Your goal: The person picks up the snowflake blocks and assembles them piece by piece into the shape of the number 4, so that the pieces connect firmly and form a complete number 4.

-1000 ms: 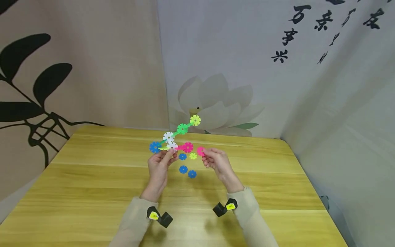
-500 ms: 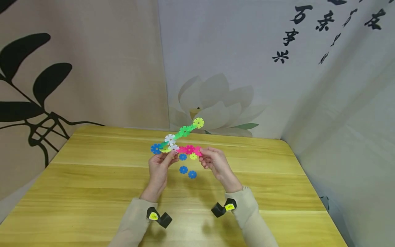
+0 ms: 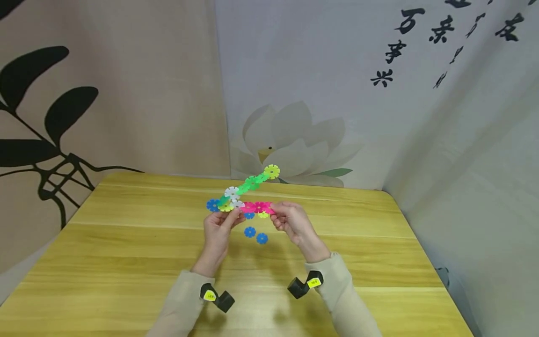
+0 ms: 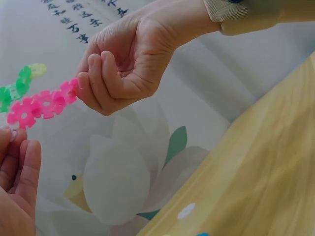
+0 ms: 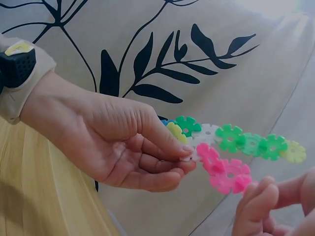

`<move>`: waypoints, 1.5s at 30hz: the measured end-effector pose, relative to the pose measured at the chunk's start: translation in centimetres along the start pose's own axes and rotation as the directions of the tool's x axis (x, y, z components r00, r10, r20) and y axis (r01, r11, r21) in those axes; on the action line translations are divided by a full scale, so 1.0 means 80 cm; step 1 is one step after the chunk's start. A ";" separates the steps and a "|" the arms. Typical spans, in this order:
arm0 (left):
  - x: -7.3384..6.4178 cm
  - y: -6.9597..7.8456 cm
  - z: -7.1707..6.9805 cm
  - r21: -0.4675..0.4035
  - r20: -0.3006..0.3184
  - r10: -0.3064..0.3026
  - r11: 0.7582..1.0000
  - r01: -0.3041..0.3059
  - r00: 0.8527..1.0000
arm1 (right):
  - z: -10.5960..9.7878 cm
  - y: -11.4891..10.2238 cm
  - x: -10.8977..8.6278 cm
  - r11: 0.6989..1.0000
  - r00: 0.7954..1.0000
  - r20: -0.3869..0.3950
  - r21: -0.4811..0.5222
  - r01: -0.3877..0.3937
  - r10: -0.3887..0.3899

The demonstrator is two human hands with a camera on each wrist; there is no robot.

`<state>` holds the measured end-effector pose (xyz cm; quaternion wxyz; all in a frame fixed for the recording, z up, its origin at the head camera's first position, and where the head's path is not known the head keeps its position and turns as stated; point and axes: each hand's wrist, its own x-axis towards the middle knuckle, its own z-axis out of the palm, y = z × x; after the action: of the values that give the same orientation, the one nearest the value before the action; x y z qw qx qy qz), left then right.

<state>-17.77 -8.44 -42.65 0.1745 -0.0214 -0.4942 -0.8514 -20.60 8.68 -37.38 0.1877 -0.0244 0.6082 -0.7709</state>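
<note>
My left hand (image 3: 217, 236) holds up a linked figure of plastic snowflake discs, pinching it at a white disc (image 5: 194, 153) between thumb and fingers. From there one arm climbs away through another white disc (image 3: 232, 193) and several green discs (image 3: 252, 182) to a yellow end disc (image 3: 272, 172). A blue disc (image 3: 213, 205) sits at the left corner. Along the near side runs a row of pink discs (image 5: 229, 176). My right hand (image 3: 296, 227) pinches the outermost pink disc (image 4: 68, 91), which touches the row; its joint is partly hidden by the fingertips.
Under the hands, loose discs lie on the wooden table (image 3: 126, 262): blue ones (image 3: 250, 232) and a yellow one (image 3: 263, 215), partly covered by the figure. Patterned cloth (image 3: 294, 61) hangs behind the table. Both wrists wear small black cameras (image 3: 225, 301).
My right hand has moved slightly left, bringing its pink disc from apart to touching the end of the pink row. The figure has tilted, its yellow tip shifting right and lower.
</note>
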 end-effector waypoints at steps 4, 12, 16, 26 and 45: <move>-0.003 -0.004 0.004 -0.002 0.031 -0.013 1.000 0.013 0.999 | 0.003 0.001 0.000 1.000 1.000 0.018 0.000 0.000 0.000; -0.002 -0.010 0.009 0.061 0.049 -0.021 0.998 0.018 0.999 | 0.010 0.002 -0.002 1.000 0.999 0.052 -0.011 0.008 -0.007; -0.001 -0.009 0.008 0.066 0.047 0.014 0.998 -0.018 0.999 | 0.011 0.004 -0.002 1.000 0.997 0.081 -0.020 0.014 -0.012; 0.008 0.004 0.001 0.033 0.011 0.030 0.999 -0.031 0.999 | -0.033 0.035 0.034 0.958 0.983 -0.117 -0.266 0.109 -0.144; 0.007 0.007 -0.001 0.025 0.005 0.017 1.000 -0.017 1.000 | -0.103 0.101 0.100 0.486 0.960 -0.127 -0.874 0.011 -0.250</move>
<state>-18.09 -8.90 -42.06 0.1808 -0.0256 -0.5050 -0.8436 -28.14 12.26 -48.68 0.0164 -0.0693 0.9261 -0.3706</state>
